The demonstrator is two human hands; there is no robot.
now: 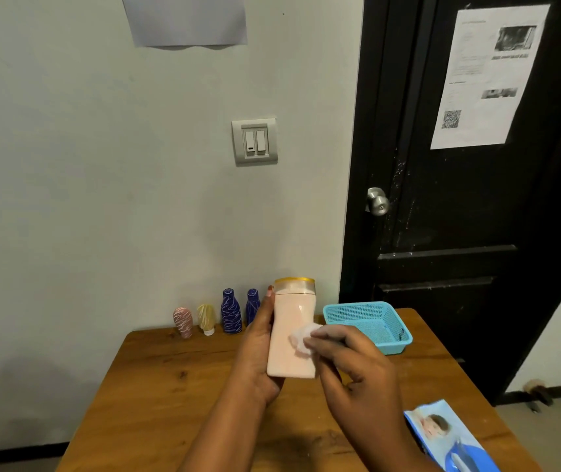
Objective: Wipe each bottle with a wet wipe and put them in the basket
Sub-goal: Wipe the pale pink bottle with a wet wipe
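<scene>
My left hand [258, 349] grips a pale pink bottle [291, 325] with a gold cap, upright above the wooden table [170, 386]. My right hand [350, 366] pinches a white wet wipe [301, 337] and presses it against the bottle's front. A light blue mesh basket [367, 323] sits on the table at the back right, with nothing visible inside. Along the wall stand a pink bottle [183, 321], a yellow bottle [206, 318] and two dark blue bottles [231, 311] [252, 304]; the right blue one is partly hidden by my fingers.
A blue wet-wipe pack [449, 437] lies at the table's front right edge. A black door [459, 199] with a metal knob [377, 202] stands behind the basket. A light switch [254, 141] is on the wall.
</scene>
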